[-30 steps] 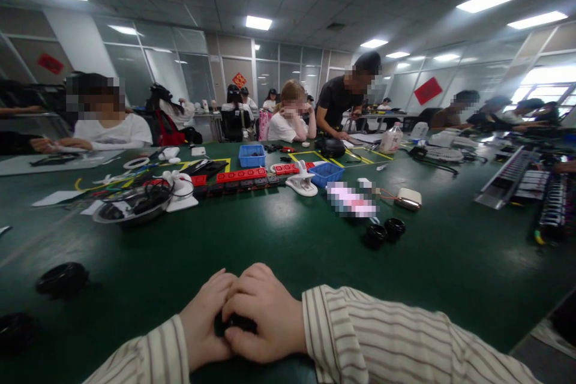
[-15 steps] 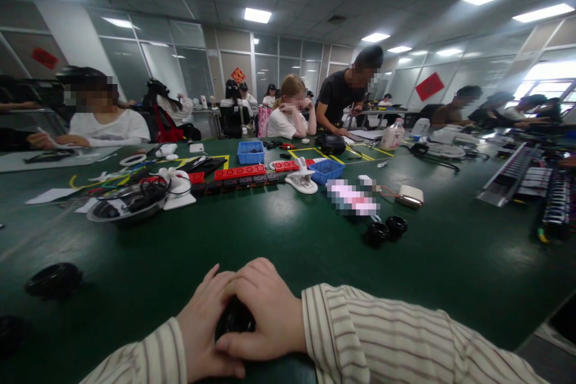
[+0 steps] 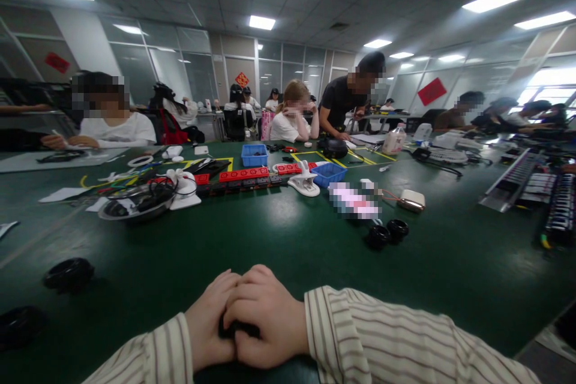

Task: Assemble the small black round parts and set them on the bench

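Note:
My left hand [image 3: 209,327] and my right hand [image 3: 272,319] are closed together over a glossy black rounded object [image 3: 242,329] at the near edge of the green table [image 3: 171,258]. The right fingers lie across the left hand, and most of the object is hidden between the palms. Further left rest a black ring-shaped piece [image 3: 69,275] and a second dark piece [image 3: 21,325] of similar look. To the right, beyond my hands, two small black ring-shaped pieces [image 3: 387,231] stand side by side. Both my sleeves are cream with dark stripes.
A metal bowl of dark cables [image 3: 135,210] stands back left. Behind are a row of red and black modules [image 3: 245,177], a white clip [image 3: 304,183], blue bins [image 3: 329,175] and a power bank [image 3: 412,200]. Several people sit or stand around the tables.
My hands have closed more tightly around the black object, so less of it shows. The whole view has shifted slightly right and down. The pieces on the table keep their places.

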Tool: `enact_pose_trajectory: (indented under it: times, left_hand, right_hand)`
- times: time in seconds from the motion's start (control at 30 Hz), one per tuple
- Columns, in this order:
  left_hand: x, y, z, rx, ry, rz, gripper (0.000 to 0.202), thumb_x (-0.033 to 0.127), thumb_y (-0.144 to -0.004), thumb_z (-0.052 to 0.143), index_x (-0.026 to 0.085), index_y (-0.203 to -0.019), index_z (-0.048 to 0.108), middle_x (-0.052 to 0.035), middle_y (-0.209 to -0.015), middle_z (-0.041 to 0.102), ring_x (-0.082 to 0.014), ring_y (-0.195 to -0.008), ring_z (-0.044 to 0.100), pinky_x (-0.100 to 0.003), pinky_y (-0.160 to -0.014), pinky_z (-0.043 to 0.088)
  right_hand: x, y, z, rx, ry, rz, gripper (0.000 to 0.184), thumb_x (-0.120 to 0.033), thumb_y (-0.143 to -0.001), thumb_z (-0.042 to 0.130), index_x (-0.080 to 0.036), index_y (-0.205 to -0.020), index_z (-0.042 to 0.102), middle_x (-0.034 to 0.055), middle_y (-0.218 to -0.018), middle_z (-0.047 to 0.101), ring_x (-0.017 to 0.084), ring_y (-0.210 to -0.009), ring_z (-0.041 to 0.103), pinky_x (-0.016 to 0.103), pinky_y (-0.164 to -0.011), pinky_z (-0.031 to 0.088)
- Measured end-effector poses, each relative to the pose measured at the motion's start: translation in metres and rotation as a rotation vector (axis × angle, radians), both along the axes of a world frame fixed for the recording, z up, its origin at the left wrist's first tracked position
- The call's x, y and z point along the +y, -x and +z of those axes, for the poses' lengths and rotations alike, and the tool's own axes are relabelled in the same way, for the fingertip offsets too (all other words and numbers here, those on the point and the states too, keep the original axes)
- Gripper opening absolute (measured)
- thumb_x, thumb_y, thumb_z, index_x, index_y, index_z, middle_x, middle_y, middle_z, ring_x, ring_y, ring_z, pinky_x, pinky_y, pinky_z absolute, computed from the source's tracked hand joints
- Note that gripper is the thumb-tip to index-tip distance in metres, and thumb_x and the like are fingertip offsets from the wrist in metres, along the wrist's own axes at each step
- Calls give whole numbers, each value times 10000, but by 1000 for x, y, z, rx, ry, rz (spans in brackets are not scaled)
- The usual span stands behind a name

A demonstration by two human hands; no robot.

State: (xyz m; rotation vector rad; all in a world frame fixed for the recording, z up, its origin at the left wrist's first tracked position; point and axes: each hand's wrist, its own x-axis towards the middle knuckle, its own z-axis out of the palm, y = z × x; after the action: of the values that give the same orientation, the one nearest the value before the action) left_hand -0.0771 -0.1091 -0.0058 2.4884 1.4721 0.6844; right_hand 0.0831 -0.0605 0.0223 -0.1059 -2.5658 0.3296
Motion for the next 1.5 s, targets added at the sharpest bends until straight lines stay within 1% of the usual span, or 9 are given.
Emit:
enact_pose_trajectory:
  times: [0.13,0.3,0.57,0.67,0.87,1.13,1.27,1.4,1.5]
  left_hand:
    - [-1,0,0,21,-11,-22,586,290,-541,605,203,-1111,495,-70,-1113,559,-282,-1067,488,-503,-1024,274]
    - [-1,4,-3,20,-24,-29,676,341,-554,613,226,-1188,412,-84,-1221,499,-291,-1135,446,-530,-1029,249]
    - [-1,6,-2,-38,4,6,816,655,-499,633,215,-1152,419,-93,-1143,534,-313,-1084,473,-586,-1020,207]
    - [-1,7,-4,-61,1,2,851,686,-505,615,201,-1171,398,-102,-1109,544,-311,-1053,489,-591,-1016,205]
    - [0,5,-3,-20,6,11,520,413,-574,636,204,-1033,510,-79,-1067,564,-285,-1020,503,-527,-1006,285]
    - [-3,0,4,41,-24,-32,616,227,-498,558,220,-1110,491,-62,-1119,547,-295,-1074,477,-492,-1007,306]
    - [-2,4,-2,11,-37,-17,669,365,-529,644,211,-1149,448,-89,-1195,504,-305,-1116,452,-519,-1027,254]
    - [-1,8,-6,-32,8,-11,851,610,-490,667,201,-1186,399,-114,-1188,500,-324,-1111,448,-583,-1019,209]
    - [-1,8,-6,-46,7,-23,859,679,-520,614,194,-1191,386,-119,-1169,509,-316,-1095,459,-593,-1017,199]
  right_hand:
    - [-2,0,-1,-20,-16,67,142,-232,-657,491,-194,-790,527,-12,-784,586,146,-880,466,331,-862,299]
    - [0,-1,-1,96,23,21,259,-359,-699,504,-183,-888,503,23,-940,576,155,-915,460,325,-846,325]
    - [4,2,-8,154,72,-158,491,-630,-701,471,-161,-847,480,40,-820,521,165,-800,445,321,-762,326]
    - [6,3,-11,137,70,-247,574,-703,-653,481,-156,-826,487,33,-792,505,160,-766,428,317,-744,319]
    - [5,3,-8,31,15,-211,416,-563,-641,612,-175,-747,505,-2,-742,507,138,-736,433,288,-704,309]
    - [1,-2,1,23,-2,25,157,-250,-694,522,-187,-838,524,-2,-858,581,142,-875,478,308,-826,317]
    - [3,-2,-2,59,27,-15,306,-405,-717,546,-176,-910,484,26,-906,578,155,-885,477,320,-830,322]
    - [5,2,-7,136,72,-138,459,-596,-689,534,-166,-835,469,32,-822,544,156,-800,468,309,-767,336]
    - [6,4,-10,133,72,-195,536,-676,-652,521,-160,-791,470,28,-783,518,150,-756,451,300,-732,334]
